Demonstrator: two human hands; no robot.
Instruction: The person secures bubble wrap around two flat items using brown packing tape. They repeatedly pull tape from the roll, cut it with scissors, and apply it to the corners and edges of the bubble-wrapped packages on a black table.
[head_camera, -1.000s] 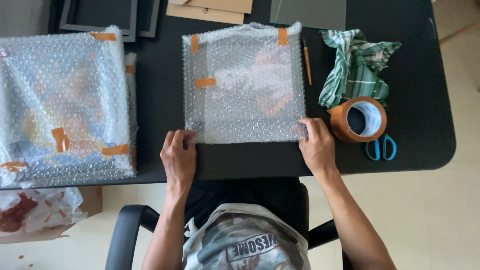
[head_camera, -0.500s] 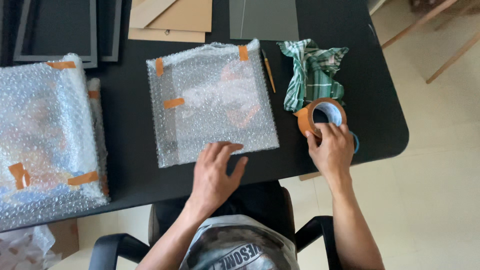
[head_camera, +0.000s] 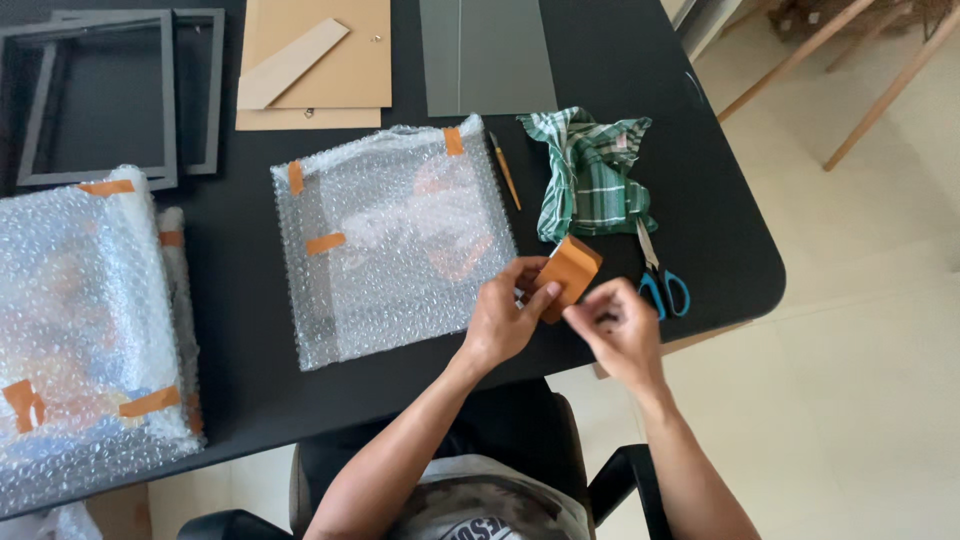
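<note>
Tape roll (head_camera: 570, 275), orange-brown, is held above the black surface (head_camera: 700, 200) at the bubble-wrapped parcel's (head_camera: 395, 240) right edge, gripped by the left hand (head_camera: 505, 315). The right hand (head_camera: 620, 325) is pinched with narrow fingers just beside it; scissors (head_camera: 660, 280) lie near.

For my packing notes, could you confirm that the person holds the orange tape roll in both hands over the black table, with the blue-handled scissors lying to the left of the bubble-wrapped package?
Not quite: the head view shows the blue-handled scissors to the right of the bubble-wrapped package, below the green checked cloth. The rest stands: left hand and right hand hold the orange tape roll over the black table.
</note>
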